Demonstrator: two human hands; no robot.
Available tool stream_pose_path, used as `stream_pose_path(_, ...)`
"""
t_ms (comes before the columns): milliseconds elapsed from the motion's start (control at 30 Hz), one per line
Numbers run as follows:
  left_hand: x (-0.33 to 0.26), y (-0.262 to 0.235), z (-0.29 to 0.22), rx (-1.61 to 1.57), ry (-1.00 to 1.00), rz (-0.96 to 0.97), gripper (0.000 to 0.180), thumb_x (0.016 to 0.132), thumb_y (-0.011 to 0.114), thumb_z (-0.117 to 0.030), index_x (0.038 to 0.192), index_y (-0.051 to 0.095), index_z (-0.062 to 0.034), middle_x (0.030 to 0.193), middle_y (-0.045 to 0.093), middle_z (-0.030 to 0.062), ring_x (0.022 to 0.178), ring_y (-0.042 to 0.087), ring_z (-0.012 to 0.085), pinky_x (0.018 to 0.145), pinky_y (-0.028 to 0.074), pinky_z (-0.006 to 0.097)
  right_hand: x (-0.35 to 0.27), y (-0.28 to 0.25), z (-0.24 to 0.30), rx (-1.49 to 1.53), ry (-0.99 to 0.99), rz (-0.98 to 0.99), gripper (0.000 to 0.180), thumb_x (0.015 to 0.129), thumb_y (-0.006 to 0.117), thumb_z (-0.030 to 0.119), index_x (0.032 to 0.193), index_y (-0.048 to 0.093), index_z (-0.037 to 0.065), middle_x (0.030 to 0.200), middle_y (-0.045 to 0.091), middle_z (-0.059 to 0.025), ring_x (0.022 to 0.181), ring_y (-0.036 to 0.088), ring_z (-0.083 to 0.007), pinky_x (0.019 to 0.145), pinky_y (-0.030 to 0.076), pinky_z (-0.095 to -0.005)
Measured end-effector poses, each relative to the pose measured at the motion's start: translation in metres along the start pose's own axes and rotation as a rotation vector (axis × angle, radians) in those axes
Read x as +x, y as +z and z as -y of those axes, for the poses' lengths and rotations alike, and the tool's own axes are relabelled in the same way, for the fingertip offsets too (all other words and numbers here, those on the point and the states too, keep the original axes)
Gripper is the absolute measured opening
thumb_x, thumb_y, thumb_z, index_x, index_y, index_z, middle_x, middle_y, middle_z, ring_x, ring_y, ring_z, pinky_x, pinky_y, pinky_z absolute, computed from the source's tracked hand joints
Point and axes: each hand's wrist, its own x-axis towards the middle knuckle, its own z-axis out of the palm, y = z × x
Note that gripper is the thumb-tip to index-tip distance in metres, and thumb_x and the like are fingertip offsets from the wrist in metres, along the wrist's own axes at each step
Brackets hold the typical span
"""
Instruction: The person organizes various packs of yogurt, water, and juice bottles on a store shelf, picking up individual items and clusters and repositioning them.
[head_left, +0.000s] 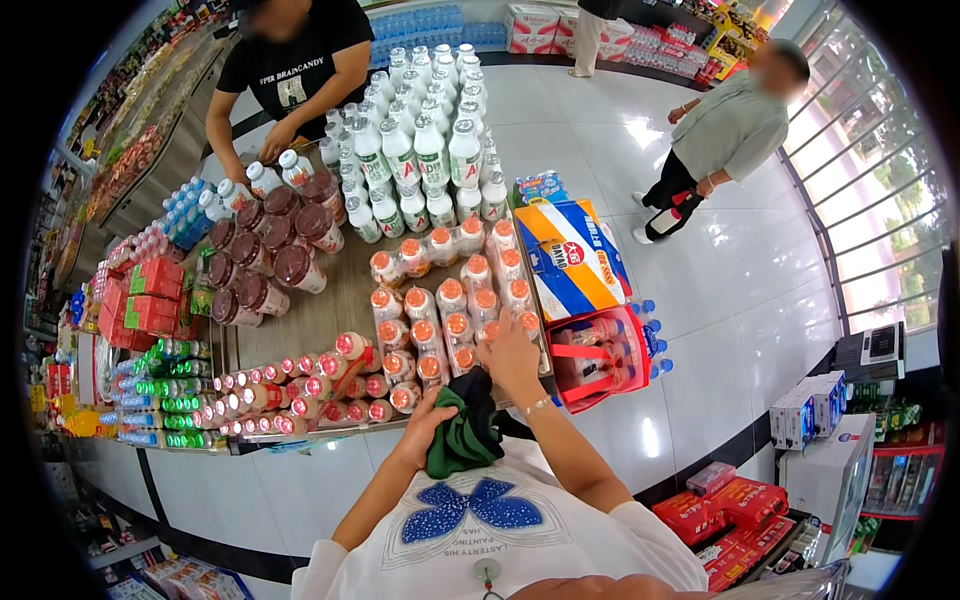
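Note:
My left hand (425, 418) grips a dark green cloth (462, 432) held close to my body at the near edge of a wooden display table (330, 310). My right hand (507, 352) reaches forward and rests its fingers on the orange-capped bottles (448, 322) standing in rows on the table. I cannot tell whether it grips one.
Tall white bottles (420, 150) crowd the far side; dark-lidded jars (270, 255) and pink-capped small bottles (300, 390) lie left. A blue-orange carton (570, 260) and red basket (598, 360) sit right. A person in black (290, 70) works opposite; another person (725, 130) stands on the tiled floor.

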Motion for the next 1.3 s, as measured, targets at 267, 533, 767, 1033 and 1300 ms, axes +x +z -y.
stream_pose_path(267,-0.004,-0.003,-0.009,-0.025,0.054,0.010,0.045,0.091,0.055,-0.005,0.136,0.048,-0.0043,0.116,0.061,0.0053,0.103,0.062,0.0175,0.088,0.054,0.032,0.039,0.008,-0.003,-0.207,-0.137,0.022,0.049,0.080,0.065,0.038,0.106,0.058,-0.003,0.091,0.067,-0.0194,0.077,0.068,-0.0352,0.066,0.054,-0.0449)
stream_pose_path(533,-0.008,0.000,-0.021,-0.152,0.024,0.015,0.045,0.092,0.050,-0.005,0.137,0.045,-0.0048,0.122,0.060,0.0090,0.108,0.063,0.0229,0.092,0.054,0.037,0.024,-0.048,0.003,-0.010,-0.074,-0.026,0.033,0.081,0.069,0.039,0.087,0.061,0.008,0.074,0.065,-0.0095,0.069,0.066,-0.0303,0.061,0.050,-0.0430)
stream_pose_path(767,0.012,0.018,-0.043,0.002,0.027,-0.040,0.059,0.093,0.054,-0.006,0.149,0.035,-0.0059,0.128,0.058,0.0084,0.114,0.060,0.0206,0.096,0.051,0.035,0.006,-0.180,-0.042,0.384,0.102,-0.004,0.029,0.081,0.077,0.030,0.083,0.063,0.004,0.068,0.059,-0.0052,0.060,0.055,-0.0145,0.058,0.046,-0.0303)
stream_pose_path(1033,0.156,0.093,-0.077,1.583,0.777,-0.233,0.048,0.086,0.057,-0.004,0.131,0.045,0.0076,0.127,0.057,0.0240,0.113,0.059,0.0319,0.095,0.048,0.038,0.078,-0.156,-0.133,0.079,0.169,-0.200,0.037,0.083,0.073,0.036,0.077,0.055,0.005,0.066,0.059,-0.0089,0.061,0.058,-0.0254,0.058,0.045,-0.0371)
stream_pose_path(1300,0.204,0.071,0.021,2.598,0.653,-0.302,0.028,0.084,0.058,-0.017,0.104,0.067,0.0014,0.111,0.061,0.0234,0.098,0.060,0.0297,0.075,0.049,0.036,0.126,-0.079,-0.164,-0.113,0.077,-0.235,0.035,0.083,0.068,0.042,0.084,0.059,0.008,0.076,0.066,-0.0085,0.069,0.066,-0.0308,0.058,0.049,-0.0434)
